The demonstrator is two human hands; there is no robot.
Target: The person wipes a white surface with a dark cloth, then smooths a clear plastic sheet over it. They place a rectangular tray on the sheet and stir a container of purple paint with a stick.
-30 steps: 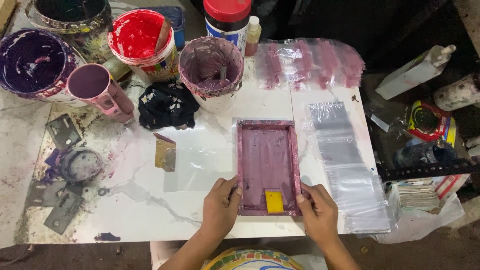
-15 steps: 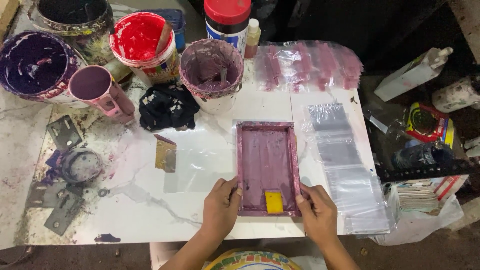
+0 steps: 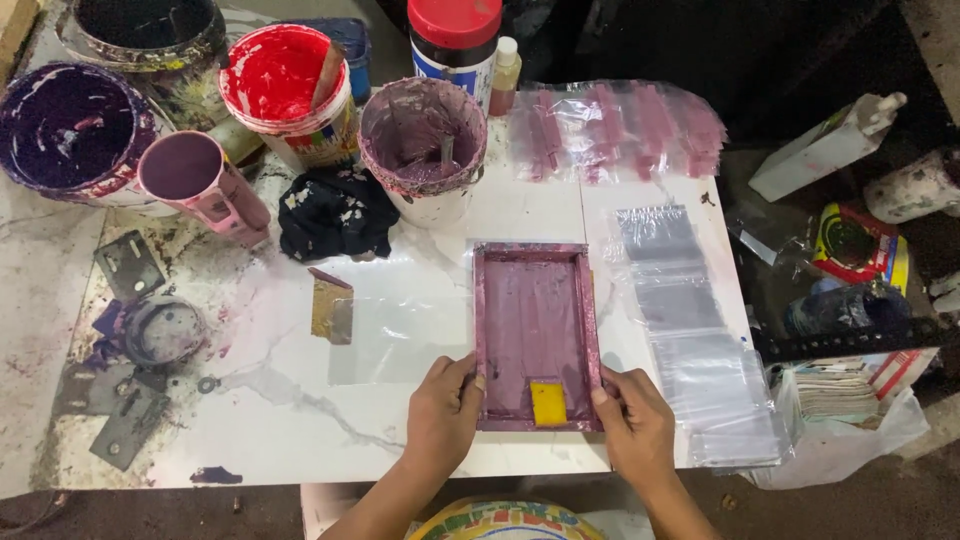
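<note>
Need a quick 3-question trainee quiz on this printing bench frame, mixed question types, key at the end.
1. True or false: both hands grip the near end of the purple screen frame.
2. What lies inside the frame near its bottom edge? A) yellow squeegee B) black rag C) red lid
3. The clear plastic bags lie on which side of the frame?

Key:
1. True: left hand, right hand.
2. A, yellow squeegee.
3. The right: clear plastic bags.

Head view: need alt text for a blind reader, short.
Two bare hands, left hand and right hand, grip the near corners of a purple-stained printing screen frame lying flat on a white marble table, a small yellow squeegee inside it. Paint buckets stand behind; clear plastic bags lie to the right.
</note>
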